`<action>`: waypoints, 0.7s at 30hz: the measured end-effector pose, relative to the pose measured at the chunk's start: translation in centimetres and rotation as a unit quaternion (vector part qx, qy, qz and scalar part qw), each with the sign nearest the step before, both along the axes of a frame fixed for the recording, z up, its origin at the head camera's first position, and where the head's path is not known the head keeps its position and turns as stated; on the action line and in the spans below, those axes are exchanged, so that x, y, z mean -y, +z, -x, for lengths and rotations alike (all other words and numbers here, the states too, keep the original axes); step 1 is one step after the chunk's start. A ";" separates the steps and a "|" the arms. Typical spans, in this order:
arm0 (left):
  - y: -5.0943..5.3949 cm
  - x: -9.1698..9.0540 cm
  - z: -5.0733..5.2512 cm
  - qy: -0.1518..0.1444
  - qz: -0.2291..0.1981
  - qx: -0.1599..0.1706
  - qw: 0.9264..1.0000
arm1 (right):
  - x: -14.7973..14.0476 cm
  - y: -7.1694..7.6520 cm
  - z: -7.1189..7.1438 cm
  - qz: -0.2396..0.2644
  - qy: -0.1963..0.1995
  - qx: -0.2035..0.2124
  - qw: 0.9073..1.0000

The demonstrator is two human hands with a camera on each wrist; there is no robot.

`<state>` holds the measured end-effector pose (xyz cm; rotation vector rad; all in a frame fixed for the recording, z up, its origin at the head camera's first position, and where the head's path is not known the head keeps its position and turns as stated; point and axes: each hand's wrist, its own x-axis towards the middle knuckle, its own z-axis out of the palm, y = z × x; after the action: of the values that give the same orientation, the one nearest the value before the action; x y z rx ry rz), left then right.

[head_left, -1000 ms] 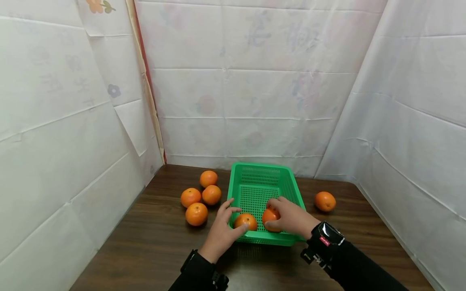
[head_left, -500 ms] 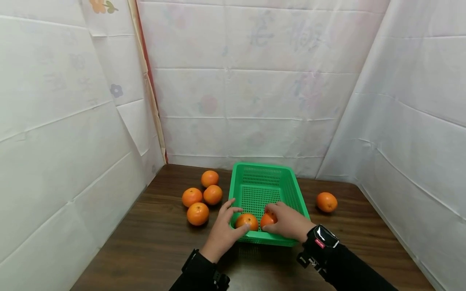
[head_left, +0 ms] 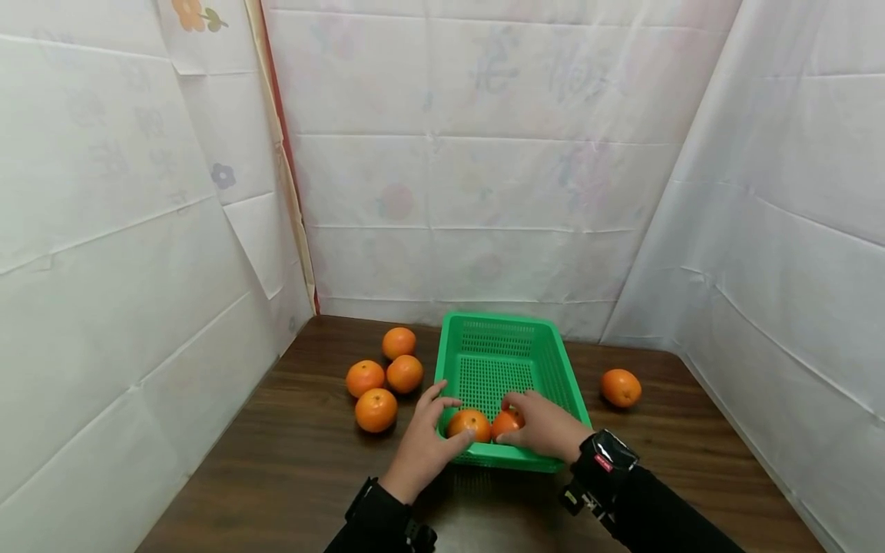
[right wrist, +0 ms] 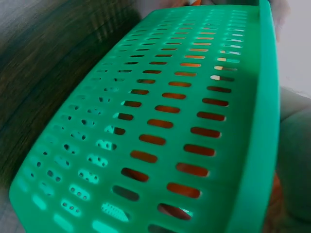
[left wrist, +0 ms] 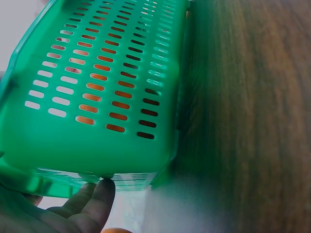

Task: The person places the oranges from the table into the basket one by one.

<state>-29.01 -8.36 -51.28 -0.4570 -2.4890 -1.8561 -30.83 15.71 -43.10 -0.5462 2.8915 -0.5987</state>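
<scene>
A green slotted basket (head_left: pixel 499 333) stands on the table, and two oranges lie side by side at its near end. My left hand (head_left: pixel 423 436) grips the near left corner, its thumb by the left orange (head_left: pixel 470 423). In the left wrist view, fingers (left wrist: pixel 97 201) of that hand lie against the basket's outer wall below the rim. My right hand (head_left: pixel 546 424) reaches over the right rim and holds the right orange (head_left: pixel 506 423) between thumb and fingers. Through the slots of the basket (right wrist: pixel 233 160) in the right wrist view, orange colour shows; the fingertips are hidden there.
Left of the basket, several oranges (head_left: pixel 376 410) sit in a cluster on the dark wooden table (head_left: pixel 290 453). A single orange (head_left: pixel 621 388) lies to the right. White sheeting (head_left: pixel 470 192) walls the table at the back and both sides.
My right hand has moved left and slightly down with its orange, bringing it beside the left one in the basket. My left hand has stayed at the corner.
</scene>
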 end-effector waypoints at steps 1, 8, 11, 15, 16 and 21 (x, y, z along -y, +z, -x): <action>0.0 0.0 0.0 0.000 -0.001 -0.001 1.000 | 0.0 0.0 0.0 0.001 -0.001 0.000 1.000; -0.3 0.1 0.1 -0.003 -0.003 -0.004 1.000 | 0.2 -0.2 0.4 -0.001 0.001 -0.001 1.000; 0.1 0.1 0.0 -0.008 -0.002 0.000 1.000 | 0.3 -0.3 0.5 -0.005 0.003 0.001 1.000; 2.1 0.1 -1.2 -0.015 -0.011 0.011 1.000 | 0.3 -0.4 0.6 -0.012 0.006 0.002 1.000; 2.7 0.1 -1.6 -0.015 -0.013 0.014 1.000 | 0.3 -0.4 0.6 -0.013 0.006 0.002 1.000; 3.9 0.1 -2.4 -0.017 -0.014 0.019 1.000 | 0.3 -0.4 0.6 -0.015 0.009 0.008 1.000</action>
<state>-26.59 -8.43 -47.37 -0.4716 -2.4923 -1.9267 -31.40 15.38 -43.48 -0.5598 2.8728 -0.5549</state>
